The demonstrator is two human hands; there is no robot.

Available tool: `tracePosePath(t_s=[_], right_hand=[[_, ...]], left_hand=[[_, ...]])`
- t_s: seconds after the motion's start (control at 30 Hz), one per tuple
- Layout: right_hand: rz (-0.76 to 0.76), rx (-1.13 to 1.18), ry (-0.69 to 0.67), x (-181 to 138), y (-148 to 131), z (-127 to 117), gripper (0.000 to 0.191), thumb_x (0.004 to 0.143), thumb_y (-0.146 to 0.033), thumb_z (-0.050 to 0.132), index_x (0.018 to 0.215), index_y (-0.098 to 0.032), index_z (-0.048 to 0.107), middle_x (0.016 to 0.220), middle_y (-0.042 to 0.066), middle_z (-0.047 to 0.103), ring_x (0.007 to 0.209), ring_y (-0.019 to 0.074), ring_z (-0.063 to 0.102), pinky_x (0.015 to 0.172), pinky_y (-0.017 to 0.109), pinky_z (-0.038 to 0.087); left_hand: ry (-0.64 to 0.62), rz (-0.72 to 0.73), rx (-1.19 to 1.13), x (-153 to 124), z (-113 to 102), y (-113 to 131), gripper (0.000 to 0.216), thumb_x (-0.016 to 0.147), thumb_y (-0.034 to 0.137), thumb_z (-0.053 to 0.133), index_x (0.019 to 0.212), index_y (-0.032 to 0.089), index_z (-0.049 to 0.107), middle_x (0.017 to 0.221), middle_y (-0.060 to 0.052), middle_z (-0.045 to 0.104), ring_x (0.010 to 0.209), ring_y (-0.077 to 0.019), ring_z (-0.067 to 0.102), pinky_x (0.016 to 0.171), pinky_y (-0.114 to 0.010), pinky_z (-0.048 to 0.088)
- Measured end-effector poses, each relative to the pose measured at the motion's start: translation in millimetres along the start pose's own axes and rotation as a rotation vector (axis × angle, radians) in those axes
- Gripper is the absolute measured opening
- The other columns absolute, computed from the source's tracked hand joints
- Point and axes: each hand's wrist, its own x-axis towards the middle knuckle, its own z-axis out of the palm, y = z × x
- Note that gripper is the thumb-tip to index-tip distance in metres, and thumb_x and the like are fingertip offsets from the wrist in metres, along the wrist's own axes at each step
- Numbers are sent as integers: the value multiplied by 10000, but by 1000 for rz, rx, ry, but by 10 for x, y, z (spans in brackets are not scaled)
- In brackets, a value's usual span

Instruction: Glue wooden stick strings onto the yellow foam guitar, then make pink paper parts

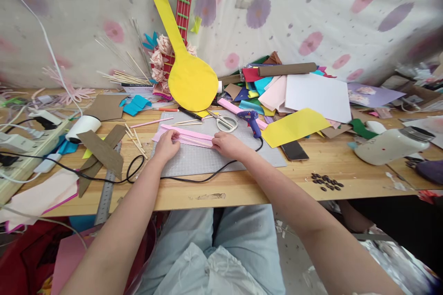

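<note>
A long pink foam strip (188,136) lies on the grey cutting mat (221,159) in the middle of the wooden table. My left hand (166,144) presses down on the strip's left end with fingers curled over it. My right hand (226,144) pinches the strip's right end. Thin wooden sticks lie along and beside the strip. Just behind the mat rest white-handled scissors (225,122) and a blue glue gun (252,122), whose black cord loops across the mat's front.
A large yellow foam shape (188,71) leans on the flowered backdrop. Coloured paper sheets (304,97) pile up at the right. Cardboard pieces (100,150), a metal ruler (107,189) and a power strip sit left. A phone (295,150) and white jar (389,145) lie right.
</note>
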Motion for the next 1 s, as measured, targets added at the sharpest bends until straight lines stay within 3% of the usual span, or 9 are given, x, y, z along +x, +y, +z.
tracePosePath(t_s=[0.3, 0.53, 0.8, 1.0], right_hand=[[-90, -82, -18, 6, -23, 9, 187, 845, -205, 420, 850, -135, 593, 882, 98, 566, 867, 180, 502, 671, 263, 337], [-81, -64, -47, 32, -54, -43, 183, 837, -202, 434, 853, -128, 601, 882, 109, 573, 873, 179, 497, 686, 262, 338], [66, 370, 58, -26, 176, 57, 184, 818, -246, 457, 749, -161, 605, 783, 34, 571, 720, 115, 493, 654, 220, 350], [122, 559, 168, -91, 213, 208, 125, 768, -255, 524, 767, -160, 605, 800, 26, 549, 783, 123, 498, 719, 230, 370]], left_hand=[[7, -3, 19, 24, -1, 26, 135, 715, 276, 496, 748, 193, 597, 806, -51, 600, 724, -173, 506, 668, -288, 376], [-14, 0, 32, 26, -3, 23, 112, 661, 294, 572, 694, 194, 611, 791, -43, 589, 728, -167, 502, 692, -286, 385], [-50, -8, 41, 41, -10, 12, 122, 649, 289, 581, 696, 181, 616, 790, -32, 588, 732, -154, 508, 693, -277, 402], [-42, -3, 66, 40, 3, 11, 126, 659, 294, 578, 701, 183, 620, 782, -27, 596, 739, -154, 511, 695, -280, 407]])
